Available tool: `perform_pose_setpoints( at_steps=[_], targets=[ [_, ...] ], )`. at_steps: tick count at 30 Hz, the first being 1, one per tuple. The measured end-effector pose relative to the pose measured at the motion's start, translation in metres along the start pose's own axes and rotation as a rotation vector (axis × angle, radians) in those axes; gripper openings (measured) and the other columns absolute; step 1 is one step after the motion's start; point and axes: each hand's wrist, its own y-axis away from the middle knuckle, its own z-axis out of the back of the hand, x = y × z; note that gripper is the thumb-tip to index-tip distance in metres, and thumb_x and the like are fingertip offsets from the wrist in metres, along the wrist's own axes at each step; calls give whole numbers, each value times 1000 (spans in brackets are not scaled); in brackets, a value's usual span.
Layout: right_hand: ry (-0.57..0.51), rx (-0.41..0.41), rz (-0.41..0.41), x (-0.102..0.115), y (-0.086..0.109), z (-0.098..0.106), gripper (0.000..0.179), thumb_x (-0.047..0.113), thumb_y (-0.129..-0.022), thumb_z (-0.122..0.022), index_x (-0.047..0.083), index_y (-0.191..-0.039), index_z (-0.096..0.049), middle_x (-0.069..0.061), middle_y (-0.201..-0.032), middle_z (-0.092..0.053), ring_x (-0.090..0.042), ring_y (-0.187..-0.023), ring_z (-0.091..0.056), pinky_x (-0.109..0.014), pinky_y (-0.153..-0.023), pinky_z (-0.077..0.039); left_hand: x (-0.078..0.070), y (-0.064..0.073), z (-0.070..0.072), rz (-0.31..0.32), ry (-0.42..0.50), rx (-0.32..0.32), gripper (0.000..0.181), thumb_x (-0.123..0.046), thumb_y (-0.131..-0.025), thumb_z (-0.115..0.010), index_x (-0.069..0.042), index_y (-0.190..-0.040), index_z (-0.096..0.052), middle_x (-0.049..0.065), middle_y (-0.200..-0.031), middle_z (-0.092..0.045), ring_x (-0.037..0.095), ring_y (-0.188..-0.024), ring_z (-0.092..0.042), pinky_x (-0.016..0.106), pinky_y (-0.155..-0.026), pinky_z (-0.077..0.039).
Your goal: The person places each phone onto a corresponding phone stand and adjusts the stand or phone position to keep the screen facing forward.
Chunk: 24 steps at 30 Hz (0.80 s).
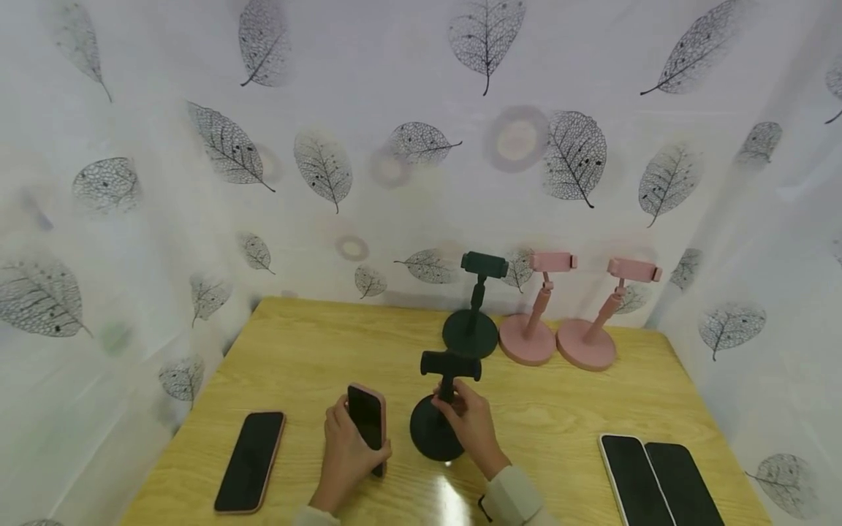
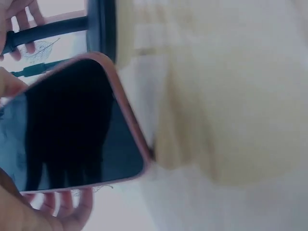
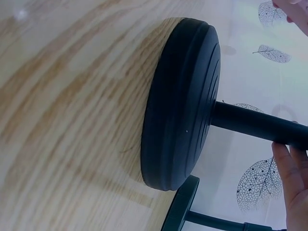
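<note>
In the head view my left hand (image 1: 349,454) grips a phone (image 1: 366,415) with a pinkish edge by its sides, its dark screen tilted up. The left wrist view shows that phone (image 2: 72,127) close up; whether its lower end touches the table, I cannot tell. My right hand (image 1: 475,427) holds the post of a black phone stand (image 1: 429,432), just right of the phone. The stand's clamp (image 1: 451,364) sits at the top and holds nothing. Its round base (image 3: 185,106) stands on the wood in the right wrist view.
At the table's back stand a dark green stand (image 1: 470,334) and two pink stands (image 1: 528,340), (image 1: 587,345). A phone (image 1: 250,462) lies at left. Two phones (image 1: 636,478), (image 1: 685,482) lie side by side at right. A leaf-print curtain (image 1: 368,219) surrounds the table (image 1: 316,336).
</note>
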Motion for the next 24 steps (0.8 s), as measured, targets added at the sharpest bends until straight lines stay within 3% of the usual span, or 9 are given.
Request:
perform_pose_setpoints(
  at_steps=[4,8,12,15,19,24],
  targets=[
    [12,-17,1,3,-1,1,22,-3,-76,-71,0,-96,-63,-13,-92,-71,-24,-77,-72,-22,-67,-57,1,3,-7,-99,-11,-22,102,-30,-58,-84,-1,-135,-22,20,-119,-37,34,-108,-43,51,-87,-47],
    [14,-12,15,18,-1,7,21,-7,-76,-70,-5,-95,-61,-21,-92,-69,-31,-78,-71,-23,-68,-57,1,5,-12,-147,-10,-51,101,-30,-57,-85,-1,-133,-26,19,-116,-39,33,-107,-43,50,-88,-47],
    [26,-9,19,33,1,14,19,-4,-77,-70,-2,-95,-62,-19,-91,-70,-27,-77,-71,-23,-67,-57,-1,8,-11,-177,29,-79,101,-30,-58,-86,-1,-134,-26,16,-115,-40,28,-102,-46,45,-84,-48],
    [35,-12,23,34,2,16,19,-4,-77,-70,1,-94,-63,-18,-90,-70,-24,-75,-72,-24,-65,-57,-10,13,-6,-239,87,-109,103,-30,-57,-87,-2,-136,-27,13,-114,-42,20,-95,-49,37,-77,-51],
    [38,-14,47,33,2,17,20,-4,-77,-71,2,-94,-63,-19,-88,-70,-25,-74,-71,-24,-64,-57,-45,20,18,-334,174,-123,106,-32,-56,-88,-4,-140,-29,10,-117,-46,14,-92,-52,28,-72,-54],
    [79,-29,73,23,0,17,20,-7,-77,-70,-2,-94,-61,-19,-87,-69,-26,-73,-71,-25,-63,-57,-116,24,62,-389,185,-100,105,-39,-59,-86,-5,-141,-31,9,-121,-46,13,-93,-53,25,-71,-54]
  ],
)
